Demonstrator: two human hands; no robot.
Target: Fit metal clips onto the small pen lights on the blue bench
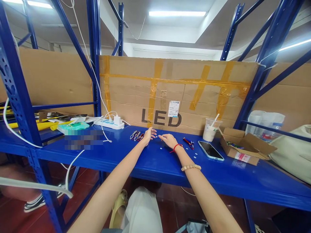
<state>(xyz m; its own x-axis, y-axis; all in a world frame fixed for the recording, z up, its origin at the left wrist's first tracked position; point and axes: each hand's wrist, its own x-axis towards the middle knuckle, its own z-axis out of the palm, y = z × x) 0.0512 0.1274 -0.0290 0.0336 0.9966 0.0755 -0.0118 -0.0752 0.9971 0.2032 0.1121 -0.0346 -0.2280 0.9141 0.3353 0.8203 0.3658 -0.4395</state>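
My left hand (149,136) is over the blue shelf top, its fingers stretched out and slightly apart, with nothing visible in them. Facing it, my right hand (168,140) has thumb and fingers pinched together. A tiny pale bit shows at those fingertips, too small to name. Just left of my left hand lies a row of carabiner-like clips (136,136) in silver, dark and red. Right of my right hand lie red and blue clips (188,143) of a similar kind. Small white discs (195,157) are scattered on the surface near my right wrist.
A phone (211,150), a drink cup with a straw (210,130) and an open cardboard box (245,145) stand to the right. A white power strip (109,123) with cables lies at the back left. Behind rises a taped cardboard panel (128,94); blue uprights (94,64) flank it.
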